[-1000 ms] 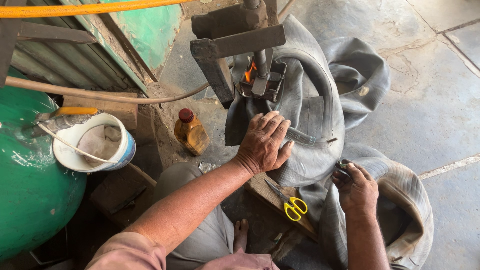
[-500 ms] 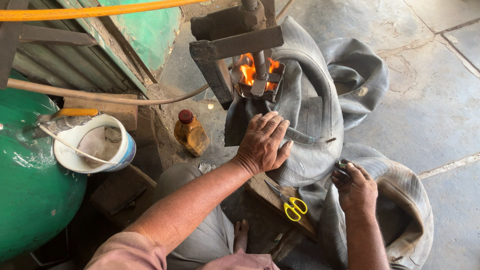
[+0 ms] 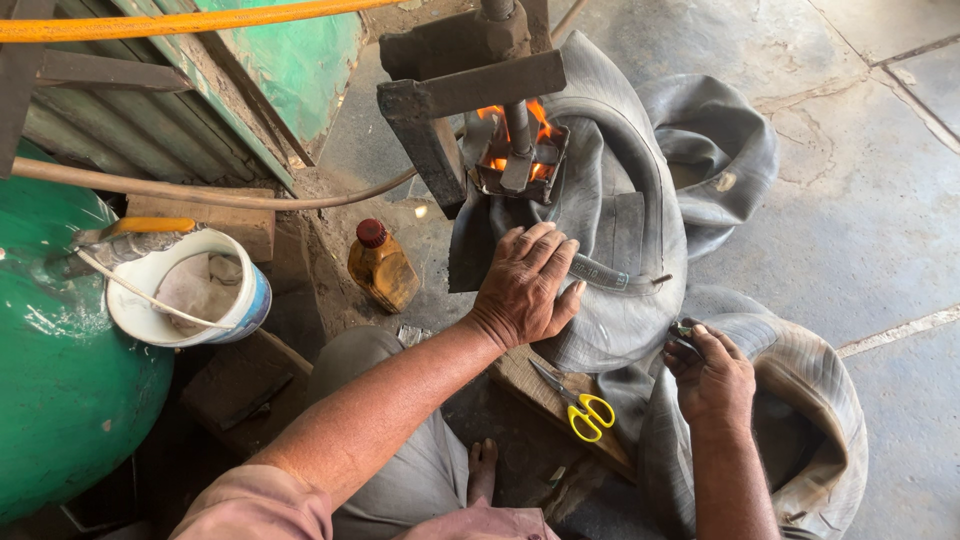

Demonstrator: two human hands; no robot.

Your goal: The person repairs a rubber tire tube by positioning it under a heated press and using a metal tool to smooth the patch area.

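Observation:
My left hand [image 3: 527, 283] lies flat, fingers spread, on a grey rubber inner tube [image 3: 625, 215] draped under a dark metal clamp press [image 3: 470, 80]. Orange flames [image 3: 515, 125] burn in the small metal tray at the foot of the press screw, just above my fingers. My right hand [image 3: 712, 375] is closed around a small dark object whose kind I cannot tell, resting on a second folded inner tube [image 3: 810, 400] at the lower right. Yellow-handled scissors [image 3: 580, 408] lie on a wooden board between my two hands.
A brown bottle with a red cap [image 3: 380, 265] stands left of the press. A white bucket [image 3: 185, 290] sits against a big green tank [image 3: 60, 390]. An orange hose [image 3: 180, 20] and a thin tube [image 3: 200, 188] cross the top left. Concrete floor [image 3: 860, 200] extends right.
The flame in the tray under the press has grown from a faint glow to clear orange fire. Both hands have stayed where they were.

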